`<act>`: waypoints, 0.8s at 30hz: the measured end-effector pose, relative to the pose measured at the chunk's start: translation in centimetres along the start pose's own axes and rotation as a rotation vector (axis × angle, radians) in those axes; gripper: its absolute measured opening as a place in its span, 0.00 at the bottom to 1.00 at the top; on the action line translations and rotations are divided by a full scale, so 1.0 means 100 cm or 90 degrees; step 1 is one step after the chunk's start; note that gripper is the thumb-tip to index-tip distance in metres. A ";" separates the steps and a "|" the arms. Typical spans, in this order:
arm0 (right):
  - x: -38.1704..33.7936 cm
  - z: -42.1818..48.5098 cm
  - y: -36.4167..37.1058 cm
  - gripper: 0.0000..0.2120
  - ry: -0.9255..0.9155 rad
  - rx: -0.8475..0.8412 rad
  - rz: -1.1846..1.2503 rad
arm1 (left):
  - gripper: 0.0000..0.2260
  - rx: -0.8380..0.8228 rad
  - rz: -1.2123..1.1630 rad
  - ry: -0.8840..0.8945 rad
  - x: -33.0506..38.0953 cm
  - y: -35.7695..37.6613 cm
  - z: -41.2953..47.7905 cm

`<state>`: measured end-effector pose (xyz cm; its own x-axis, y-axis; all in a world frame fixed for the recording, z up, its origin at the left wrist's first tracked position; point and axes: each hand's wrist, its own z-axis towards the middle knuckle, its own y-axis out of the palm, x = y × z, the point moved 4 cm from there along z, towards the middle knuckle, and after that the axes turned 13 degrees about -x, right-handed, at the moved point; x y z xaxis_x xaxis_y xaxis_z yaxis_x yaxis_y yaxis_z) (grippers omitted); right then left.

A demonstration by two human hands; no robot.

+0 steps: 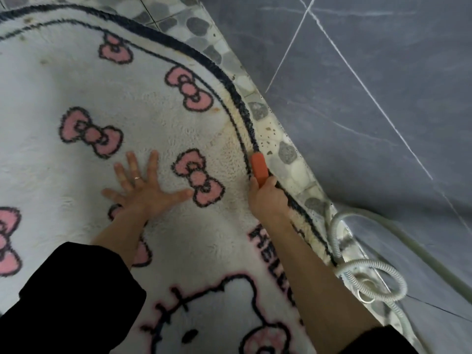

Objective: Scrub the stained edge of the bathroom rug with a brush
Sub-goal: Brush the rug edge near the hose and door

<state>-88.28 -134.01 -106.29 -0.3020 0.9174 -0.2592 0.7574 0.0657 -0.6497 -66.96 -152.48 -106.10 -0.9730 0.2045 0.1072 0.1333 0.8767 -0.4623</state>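
A: Right hand grips the orange brush on the rug edge beside the pebble floor; left hand flat, fingers spread.

B: Risk: brush probably skids onto the pebbles, or the rug bunches.

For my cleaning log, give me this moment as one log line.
step: edge scrub | right hand: grips orange brush at rug border | left hand: flat on rug, fingers spread | hose: coiled beside rug

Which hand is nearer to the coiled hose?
Right. The right hand, gripping the orange brush, is up-left of the hose; the left hand lies flat farther left on the rug.
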 end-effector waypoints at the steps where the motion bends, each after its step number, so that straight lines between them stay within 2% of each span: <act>1: 0.009 -0.005 0.002 0.24 -0.005 0.002 0.003 | 0.60 0.004 0.007 0.000 0.000 0.002 0.000; 3: 0.057 -0.039 0.012 0.23 0.031 0.004 0.005 | 0.60 0.002 0.009 0.006 0.001 0.002 -0.001; 6: 0.149 -0.103 0.023 0.23 0.199 0.036 0.097 | 0.60 0.010 0.010 0.008 0.002 0.002 -0.002; 8: 0.177 -0.114 0.020 0.24 0.286 0.074 0.174 | 0.60 0.018 0.015 0.004 0.000 0.005 -0.002; 10: 0.159 -0.102 0.020 0.25 0.281 0.088 0.204 | 0.60 0.027 0.019 -0.001 0.000 0.005 0.002; 13: 0.096 -0.070 0.028 0.25 0.147 0.037 0.113 | 0.61 0.030 0.018 -0.005 0.000 0.006 0.003; 15: 0.088 -0.061 0.030 0.24 0.082 0.028 0.064 | 0.60 0.039 0.020 -0.003 -0.003 0.008 0.004; 17: 0.123 -0.069 0.021 0.24 0.125 0.050 0.055 | 0.59 0.050 0.012 0.013 -0.003 0.009 0.003; 19: 0.183 -0.089 0.012 0.27 0.224 0.088 0.087 | 0.56 0.056 0.017 0.019 -0.003 0.017 0.000; 21: 0.224 -0.111 0.005 0.30 0.324 0.092 0.147 | 0.49 0.080 0.029 0.014 0.003 0.024 -0.010; 22: 0.229 -0.120 0.007 0.32 0.342 0.099 0.166 | 0.43 0.099 0.037 0.024 0.010 0.028 -0.019; 24: 0.204 -0.126 0.018 0.29 0.274 0.136 0.168 | 0.34 0.148 0.050 0.082 0.031 0.046 -0.035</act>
<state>-85.78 -110.20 -103.77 0.1803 0.9726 -0.1470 0.6280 -0.2288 -0.7438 -68.70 -146.33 -104.85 -0.9273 0.3346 0.1679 0.1457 0.7359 -0.6612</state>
